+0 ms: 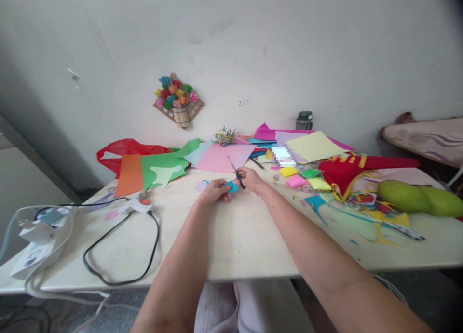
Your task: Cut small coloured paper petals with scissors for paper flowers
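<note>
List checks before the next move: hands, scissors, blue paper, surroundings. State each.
1. Left hand holding blue paper: ok.
2. Right hand holding scissors: ok.
3. Blades pointing away from left hand: ok.
4. Blades fully closed: cannot tell, too small.
5. Black cable off both hands: ok, lies to their left.
6. Scraps tidied: not ok, blue scrap lies right of right hand.

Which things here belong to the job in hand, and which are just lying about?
In the job:
- left hand, holding blue paper
- right hand, holding scissors
- probably coloured sheets

Apparently lying about:
- green fruit
- bottle
- black cable
</note>
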Demonstrator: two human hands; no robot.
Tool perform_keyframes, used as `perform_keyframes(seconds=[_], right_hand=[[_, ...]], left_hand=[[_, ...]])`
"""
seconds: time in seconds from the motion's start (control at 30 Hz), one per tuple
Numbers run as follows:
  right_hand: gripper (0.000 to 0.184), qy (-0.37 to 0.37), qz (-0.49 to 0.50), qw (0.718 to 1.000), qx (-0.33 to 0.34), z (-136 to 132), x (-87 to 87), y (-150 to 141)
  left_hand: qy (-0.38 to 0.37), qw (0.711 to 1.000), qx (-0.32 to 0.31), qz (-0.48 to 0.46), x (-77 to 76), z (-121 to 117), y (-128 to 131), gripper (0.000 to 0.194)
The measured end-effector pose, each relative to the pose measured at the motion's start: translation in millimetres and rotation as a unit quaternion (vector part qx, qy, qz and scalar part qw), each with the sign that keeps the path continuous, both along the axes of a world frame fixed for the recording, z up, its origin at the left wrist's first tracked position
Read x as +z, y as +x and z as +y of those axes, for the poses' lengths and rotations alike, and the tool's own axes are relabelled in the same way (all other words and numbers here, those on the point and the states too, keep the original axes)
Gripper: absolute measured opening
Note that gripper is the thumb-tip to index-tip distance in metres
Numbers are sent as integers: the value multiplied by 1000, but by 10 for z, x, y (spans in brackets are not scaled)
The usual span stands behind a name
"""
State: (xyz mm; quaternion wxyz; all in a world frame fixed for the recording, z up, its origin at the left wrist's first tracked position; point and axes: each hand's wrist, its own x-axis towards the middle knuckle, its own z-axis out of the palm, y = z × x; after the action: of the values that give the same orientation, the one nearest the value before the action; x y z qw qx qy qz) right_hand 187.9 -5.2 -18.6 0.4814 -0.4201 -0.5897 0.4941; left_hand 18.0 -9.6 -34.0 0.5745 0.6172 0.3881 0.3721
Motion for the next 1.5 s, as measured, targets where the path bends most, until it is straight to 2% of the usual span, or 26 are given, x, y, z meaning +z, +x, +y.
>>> perform_keyframes(seconds=[0.2, 0.43, 0.67, 0.97, 1.13, 1.5], right_hand=[[33, 17, 11, 999, -34, 29, -31, -32], [32, 10, 35, 999, -37, -5, -28, -96], [21, 0, -23, 999, -39, -14, -4, -53], [31, -26, -117, 993, 10, -39, 50, 72], [37, -22, -120, 991, 49, -22, 14, 109], [29, -34, -97, 988, 113, -73, -14, -20]], left_hand=[[16, 998, 50, -17, 35, -12, 20, 28], [38, 992, 99, -64, 8, 33, 13, 36], [26, 974, 182, -136, -18, 91, -35, 32], [-4, 964, 185, -191, 23, 69, -61, 25], [0, 958, 183, -221, 10, 80, -75, 26], [-26, 935, 213, -281, 6, 114, -71, 17]])
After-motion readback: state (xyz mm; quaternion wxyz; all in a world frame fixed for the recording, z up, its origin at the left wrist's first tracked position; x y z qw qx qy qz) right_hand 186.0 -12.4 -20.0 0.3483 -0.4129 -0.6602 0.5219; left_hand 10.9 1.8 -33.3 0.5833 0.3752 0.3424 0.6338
